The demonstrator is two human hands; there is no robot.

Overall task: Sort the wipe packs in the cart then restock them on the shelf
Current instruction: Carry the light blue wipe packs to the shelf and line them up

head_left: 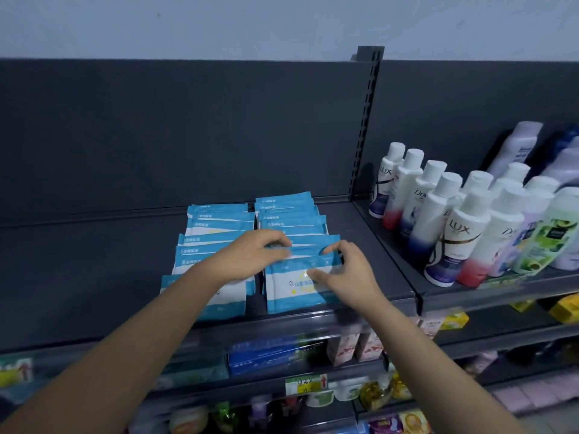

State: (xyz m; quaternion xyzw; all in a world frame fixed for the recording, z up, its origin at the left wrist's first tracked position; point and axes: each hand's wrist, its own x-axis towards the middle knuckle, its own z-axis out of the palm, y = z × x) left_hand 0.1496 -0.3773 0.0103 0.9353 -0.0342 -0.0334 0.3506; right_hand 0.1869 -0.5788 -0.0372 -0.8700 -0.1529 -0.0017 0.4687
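A flat, glossy blue-and-white wipe pack (294, 291) is leaned at the front of the right-hand row on the matte dark shelf (94, 277). Its crinkled top edge is pinched by curled fingers of the left hand (250, 255) and right hand (347, 272).

Ref: dark grey slotted metal upright (367, 120). Right of it: rows of white plastic bottles with white caps (438, 214), Lux and Dove labels. Farther right: green avocado-print bottle (546, 242). Below the upright: blue cardboard box (263, 355), pink cartons (344, 346). Lower right: yellow packs (567, 308).
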